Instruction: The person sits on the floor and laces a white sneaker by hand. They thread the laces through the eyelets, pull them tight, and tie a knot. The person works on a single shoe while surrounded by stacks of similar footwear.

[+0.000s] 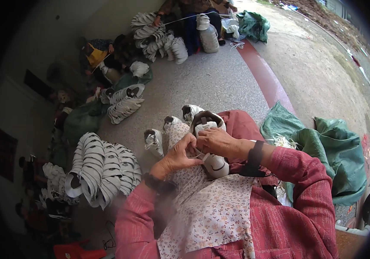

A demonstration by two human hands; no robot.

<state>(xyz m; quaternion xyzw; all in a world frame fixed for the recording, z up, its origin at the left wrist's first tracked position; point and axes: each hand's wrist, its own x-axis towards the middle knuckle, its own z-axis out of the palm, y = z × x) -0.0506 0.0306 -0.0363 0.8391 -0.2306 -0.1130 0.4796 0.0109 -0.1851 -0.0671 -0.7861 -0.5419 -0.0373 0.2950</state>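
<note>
Mid-frame, our shoe (216,169), its tongue mark (204,122) too small to read, runs near-vertical, toe toward bottom; left hand (177,155) pinches a lace (205,156); right hand (219,140), we can't tell.

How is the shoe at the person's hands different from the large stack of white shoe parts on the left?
The shoe is a single item; the stack is many nested pieces. The left hand and right hand are at the shoe; no hand touches the stack. The shoe looks smaller than the whole stack. Both are mostly whitish.
</note>
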